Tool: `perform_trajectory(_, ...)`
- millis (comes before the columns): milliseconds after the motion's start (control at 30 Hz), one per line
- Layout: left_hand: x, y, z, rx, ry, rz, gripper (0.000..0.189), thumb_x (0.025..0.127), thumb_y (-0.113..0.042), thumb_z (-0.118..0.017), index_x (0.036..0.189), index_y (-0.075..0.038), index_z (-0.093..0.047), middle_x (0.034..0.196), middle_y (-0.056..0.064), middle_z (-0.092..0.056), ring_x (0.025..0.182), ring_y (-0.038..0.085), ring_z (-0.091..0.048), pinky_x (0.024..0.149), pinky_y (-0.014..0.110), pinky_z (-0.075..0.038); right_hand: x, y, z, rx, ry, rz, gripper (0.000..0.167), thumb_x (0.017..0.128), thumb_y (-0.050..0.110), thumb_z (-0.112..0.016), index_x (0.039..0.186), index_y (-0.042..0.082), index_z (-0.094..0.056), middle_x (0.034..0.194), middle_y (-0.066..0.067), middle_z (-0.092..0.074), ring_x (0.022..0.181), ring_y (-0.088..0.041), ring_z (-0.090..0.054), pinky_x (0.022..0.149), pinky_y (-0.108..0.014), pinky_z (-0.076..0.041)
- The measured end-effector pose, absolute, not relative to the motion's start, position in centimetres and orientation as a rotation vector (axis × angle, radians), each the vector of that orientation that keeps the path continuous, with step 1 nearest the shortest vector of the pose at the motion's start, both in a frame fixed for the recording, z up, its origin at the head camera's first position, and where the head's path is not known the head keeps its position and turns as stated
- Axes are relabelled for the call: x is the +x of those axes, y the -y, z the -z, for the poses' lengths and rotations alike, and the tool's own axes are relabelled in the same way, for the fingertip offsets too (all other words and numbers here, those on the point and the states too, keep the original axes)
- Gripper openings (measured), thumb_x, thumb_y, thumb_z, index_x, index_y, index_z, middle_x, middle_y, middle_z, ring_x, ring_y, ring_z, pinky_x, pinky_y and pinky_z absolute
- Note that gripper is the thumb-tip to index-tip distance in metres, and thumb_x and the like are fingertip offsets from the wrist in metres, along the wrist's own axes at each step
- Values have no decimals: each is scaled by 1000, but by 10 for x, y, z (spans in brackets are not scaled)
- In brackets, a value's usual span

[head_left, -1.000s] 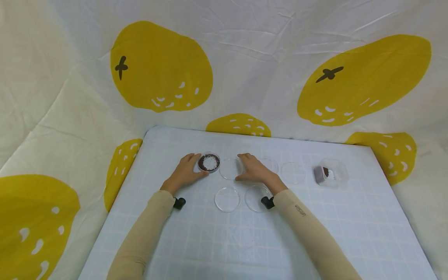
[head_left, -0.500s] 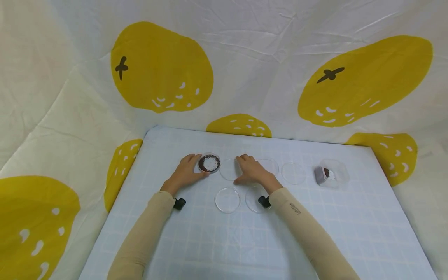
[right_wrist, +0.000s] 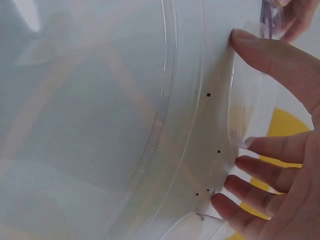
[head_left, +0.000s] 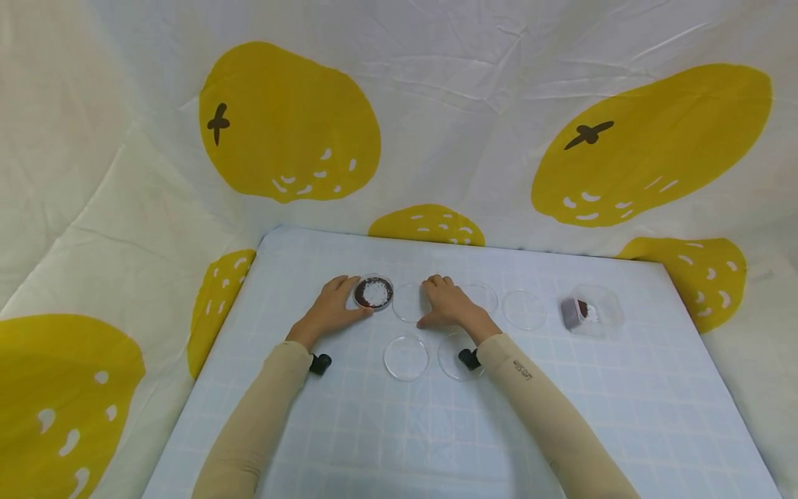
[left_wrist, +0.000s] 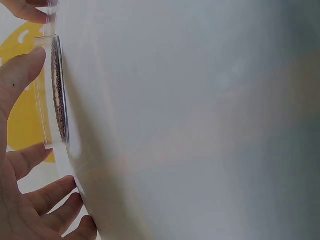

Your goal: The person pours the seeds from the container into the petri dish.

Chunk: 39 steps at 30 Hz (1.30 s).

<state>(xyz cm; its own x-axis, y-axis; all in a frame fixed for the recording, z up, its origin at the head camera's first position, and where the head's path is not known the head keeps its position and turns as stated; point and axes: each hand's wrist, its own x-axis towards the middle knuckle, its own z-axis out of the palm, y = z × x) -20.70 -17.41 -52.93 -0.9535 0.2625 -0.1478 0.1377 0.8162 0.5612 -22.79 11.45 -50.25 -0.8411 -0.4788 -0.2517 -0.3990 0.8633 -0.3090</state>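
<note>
My left hand (head_left: 327, 310) holds a round, clear petri dish (head_left: 374, 292) filled with dark brown grains and a white granular patch on top. In the left wrist view its thumb (left_wrist: 35, 57) and index finger span the dish, and the other fingertips touch the cloth. Just right of that, my right hand (head_left: 447, 303) grips the right side of an empty clear petri dish (head_left: 406, 303). In the right wrist view the thumb (right_wrist: 250, 45) and index finger sit at opposite sides of its rim, while the remaining fingers rest on the cloth.
Nearer lie a clear dish (head_left: 406, 358) and another (head_left: 454, 357), partly under the right wrist. Two more clear rounds, one (head_left: 480, 296) beside the right hand and one (head_left: 524, 310) farther right, lie before a clear plastic box (head_left: 607, 312). Dark specks (right_wrist: 218, 151) dot the cloth.
The right hand has shifted slightly left and closed in around the empty petri dish, then stayed there. The left hand and its filled dish have hardly moved.
</note>
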Motion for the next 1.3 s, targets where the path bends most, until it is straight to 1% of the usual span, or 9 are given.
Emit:
perform_trajectory(233,-208,174,532,318,-2789,-827,90,88,-57,-71,157,-14,-32,159,21,-24,146,39,-21,115,57,-26,-230,-118,503,-657,-2696,437,92,82,42,-82,149,-3,-38,151,-22,-36,136,-38,-35,112,-49,-35)
perform_trajectory(433,-208,174,532,324,-2793,-835,90,88,-56,-71,157,-13,-32,159,22,-25,146,40,-21,115,58,-26,-230,-120,499,-645,-2675,597,94,81,40,-83,150,-3,-35,151,-23,-36,136,-38,-37,113,-48,-34)
perform_trajectory(767,-207,174,531,305,-2778,-840,92,87,-60,-70,157,-15,-31,160,21,-24,146,39,-20,114,58,-26,-231,-121,498,-661,-2685,719,98,80,47,-82,151,-1,-34,150,-22,-38,136,-34,-39,113,-46,-34)
perform_trajectory(1000,-209,175,532,303,-2784,-826,93,87,-61,-69,158,-16,-30,160,20,-24,146,39,-21,115,57,-26,-231,-121,498,-685,-2711,807,98,78,49,-82,151,2,-35,149,-19,-41,133,-31,-43,111,-45,-38)
perform_trajectory(1300,-211,176,535,283,-2777,-813,92,86,-62,-69,158,-18,-31,160,18,-23,147,38,-20,115,57,-26,-233,-117,497,-749,-2701,920,99,79,51,-80,153,5,-33,154,-14,-40,138,-30,-41,113,-44,-34)
